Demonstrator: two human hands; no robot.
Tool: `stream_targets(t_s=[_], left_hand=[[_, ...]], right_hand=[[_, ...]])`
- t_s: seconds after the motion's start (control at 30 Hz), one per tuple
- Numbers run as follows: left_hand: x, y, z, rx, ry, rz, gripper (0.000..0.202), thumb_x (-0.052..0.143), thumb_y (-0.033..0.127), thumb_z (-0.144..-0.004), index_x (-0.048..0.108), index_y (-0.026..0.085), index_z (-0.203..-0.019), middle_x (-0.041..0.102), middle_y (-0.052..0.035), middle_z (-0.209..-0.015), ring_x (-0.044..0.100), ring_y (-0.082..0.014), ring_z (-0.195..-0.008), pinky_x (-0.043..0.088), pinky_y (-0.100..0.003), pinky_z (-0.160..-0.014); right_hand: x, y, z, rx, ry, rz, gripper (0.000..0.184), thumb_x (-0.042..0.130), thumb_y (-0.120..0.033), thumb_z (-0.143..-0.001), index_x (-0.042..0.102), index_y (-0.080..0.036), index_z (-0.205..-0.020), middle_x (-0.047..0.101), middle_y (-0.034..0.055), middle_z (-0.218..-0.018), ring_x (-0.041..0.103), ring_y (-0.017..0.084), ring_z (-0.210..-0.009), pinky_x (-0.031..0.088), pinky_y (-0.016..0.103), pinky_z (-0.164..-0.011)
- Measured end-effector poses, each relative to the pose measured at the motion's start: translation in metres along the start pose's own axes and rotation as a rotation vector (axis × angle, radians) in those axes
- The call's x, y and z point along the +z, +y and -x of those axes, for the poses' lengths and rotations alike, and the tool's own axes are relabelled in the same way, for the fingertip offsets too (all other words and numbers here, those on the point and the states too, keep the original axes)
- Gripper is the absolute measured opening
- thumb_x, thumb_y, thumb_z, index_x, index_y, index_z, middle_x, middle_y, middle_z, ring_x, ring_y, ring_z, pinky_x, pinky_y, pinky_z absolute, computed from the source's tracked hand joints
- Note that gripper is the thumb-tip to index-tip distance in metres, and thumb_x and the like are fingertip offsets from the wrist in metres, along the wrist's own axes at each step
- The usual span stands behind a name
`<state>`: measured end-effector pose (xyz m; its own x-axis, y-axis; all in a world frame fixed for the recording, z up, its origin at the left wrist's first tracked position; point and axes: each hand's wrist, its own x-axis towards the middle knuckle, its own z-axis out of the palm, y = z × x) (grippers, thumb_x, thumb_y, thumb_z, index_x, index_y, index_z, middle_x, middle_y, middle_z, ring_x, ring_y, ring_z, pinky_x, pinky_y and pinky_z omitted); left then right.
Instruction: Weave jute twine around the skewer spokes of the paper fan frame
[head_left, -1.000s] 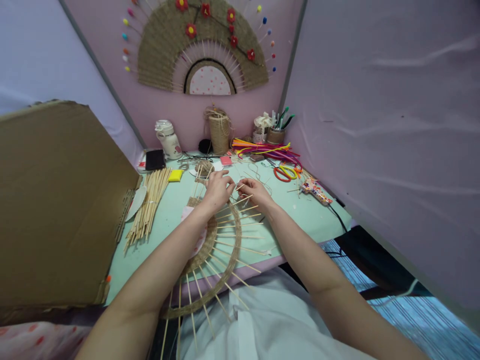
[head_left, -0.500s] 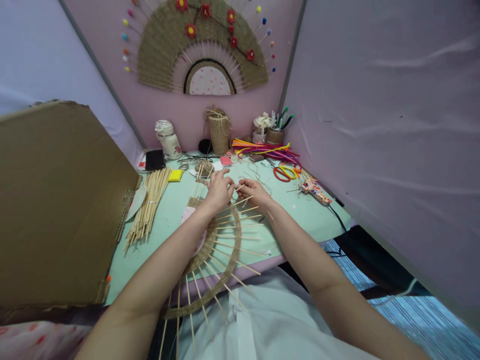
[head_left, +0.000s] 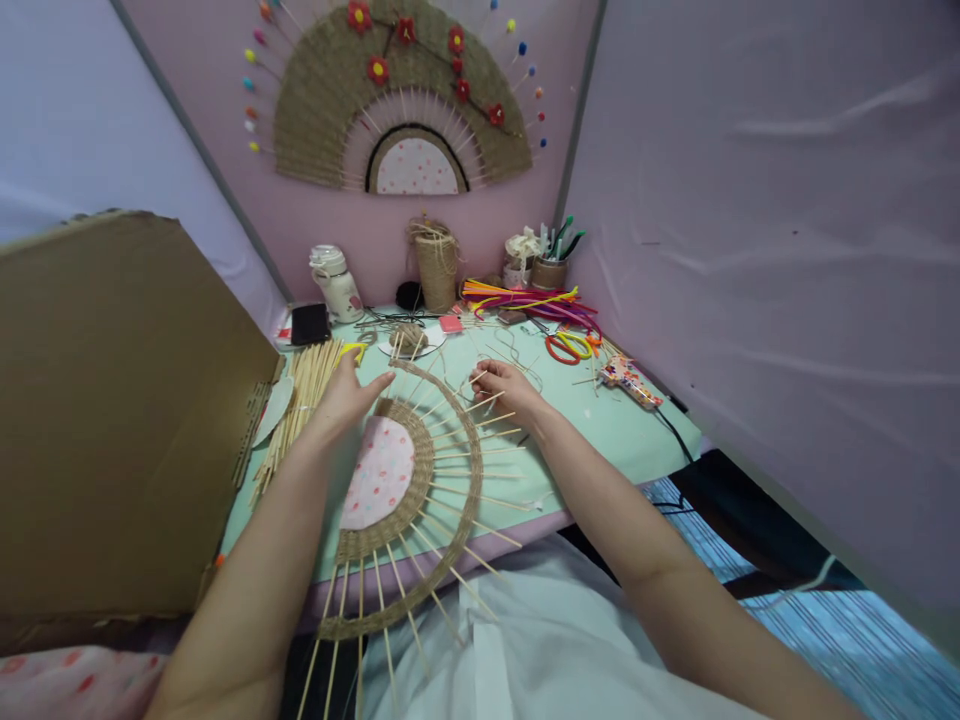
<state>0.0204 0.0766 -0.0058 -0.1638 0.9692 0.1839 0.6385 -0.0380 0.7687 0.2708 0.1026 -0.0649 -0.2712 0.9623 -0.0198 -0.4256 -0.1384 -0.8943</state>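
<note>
Fan (head_left: 424, 462), partly woven, lies lower centre of frame, overhanging the surface (head_left: 600, 440) edge. Left hand (head_left: 351, 393): thumb and fingers spread, near yellow packet (head_left: 359, 350). Right hand (head_left: 504, 384): fingers curled beside sticks (head_left: 489, 400); grip cannot be told.

Pipe-cleaner bundle (head_left: 525, 299), multicolored — behind it, brown pen pot (head_left: 550, 274); in front and right, red-and-yellow-handled scissors (head_left: 562, 360), then patterned glue gun (head_left: 632, 382); well left, white bottle (head_left: 343, 292); above left, red-flowered hanging fan (head_left: 319, 110).
</note>
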Motion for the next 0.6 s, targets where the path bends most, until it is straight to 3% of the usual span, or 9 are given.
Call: stream_targets(t_s=[0.07, 0.17, 0.27, 0.37, 0.6], left_hand=[[-0.008, -0.014, 0.004, -0.211, -0.062, 0.126, 0.074, 0.069, 0.043, -0.072, 0.038, 0.016, -0.134, 0.054, -0.0193, -0.125, 0.056, -0.0277, -0.111, 0.046, -0.039, -0.087], [-0.006, -0.026, 0.009, -0.386, -0.290, 0.455, 0.059, 0.069, 0.039, -0.074, 0.048, 0.018, -0.124, 0.065, -0.0125, -0.102, 0.066, -0.0183, -0.079, 0.051, -0.029, -0.065], [0.002, -0.029, 0.011, -0.412, -0.498, 0.684, 0.046, 0.075, 0.030, -0.069, 0.058, 0.017, -0.110, 0.067, -0.0051, -0.084, 0.064, -0.0135, -0.064, 0.051, -0.024, -0.057], [0.009, -0.031, 0.011, -0.410, -0.642, 0.799, 0.049, 0.077, 0.021, -0.066, 0.058, 0.016, -0.111, 0.068, -0.0034, -0.077, 0.065, -0.0135, -0.063, 0.052, -0.024, -0.060], [0.021, -0.030, 0.017, -0.373, -0.780, 0.944, 0.051, 0.075, 0.021, -0.069, 0.056, 0.016, -0.116, 0.071, -0.0065, -0.083, 0.068, -0.0172, -0.068, 0.054, -0.028, -0.065]], right_hand=[[0.000, 0.000, 0.000, 0.019, -0.002, -0.002, 0.033, 0.078, -0.034, -0.061, 0.054, -0.017, -0.076, 0.060, -0.0032, -0.068, 0.053, 0.006, -0.058, 0.045, 0.020, -0.057], [0.001, -0.001, 0.000, 0.051, -0.001, 0.000, 0.034, 0.078, -0.034, -0.061, 0.053, -0.018, -0.077, 0.062, -0.0019, -0.069, 0.054, 0.006, -0.057, 0.045, 0.019, -0.056], [0.001, -0.002, 0.001, 0.075, 0.005, -0.012, 0.034, 0.078, -0.032, -0.061, 0.052, -0.018, -0.077, 0.063, -0.0015, -0.069, 0.055, 0.007, -0.058, 0.046, 0.019, -0.056], [0.000, -0.004, 0.002, 0.094, -0.017, -0.034, 0.033, 0.078, -0.029, -0.062, 0.052, -0.018, -0.078, 0.063, -0.0014, -0.069, 0.055, 0.006, -0.058, 0.046, 0.019, -0.056], [0.003, -0.004, 0.005, 0.141, -0.092, 0.003, 0.033, 0.079, -0.028, -0.061, 0.052, -0.017, -0.076, 0.059, -0.0040, -0.062, 0.052, 0.006, -0.052, 0.042, 0.018, -0.051]])
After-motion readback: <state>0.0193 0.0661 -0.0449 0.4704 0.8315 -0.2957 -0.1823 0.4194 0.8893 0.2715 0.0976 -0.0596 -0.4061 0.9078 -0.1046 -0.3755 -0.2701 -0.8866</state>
